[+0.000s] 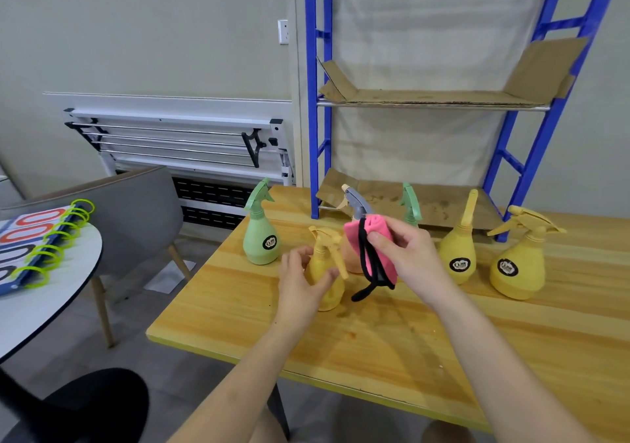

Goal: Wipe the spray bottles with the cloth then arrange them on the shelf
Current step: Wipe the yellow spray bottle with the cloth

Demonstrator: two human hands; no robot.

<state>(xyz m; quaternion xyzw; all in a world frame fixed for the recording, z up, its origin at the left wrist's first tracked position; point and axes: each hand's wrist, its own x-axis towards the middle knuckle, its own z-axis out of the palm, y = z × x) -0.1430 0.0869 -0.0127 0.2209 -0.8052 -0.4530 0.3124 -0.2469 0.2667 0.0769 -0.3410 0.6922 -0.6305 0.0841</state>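
In the head view we are looking down on a yellow wooden tabletop point(392, 333) filling the lower right of the frame. Near the centre our left hand point(300, 282) is curling its fingers and thumb around a small yellow plastic spray bottle point(325, 272); the bottle is standing upright, its long axis vertical, its trigger hanging toward the right and its nozzle pointing toward the upper left. Just right of it our right hand point(405, 255) is pinching a folded pink cloth point(373, 248) with a black cord loop point(370, 272) dangling down toward the table.

Directly behind the cloth a peach bottle with a grey spray head point(354, 204) is standing, nozzle pointing left. Left of centre a green spray bottle point(260, 238) is standing upright, nozzle pointing right. A second green spray bottle point(410, 204) is showing only its head behind our right hand. At the right two more yellow spray bottles are standing, one near the hand point(458, 251) and one further right point(518, 268) with its nozzle pointing right.

Behind them, in the upper right, a blue metal shelf rack point(318, 101) is carrying brown cardboard liners point(426, 96).
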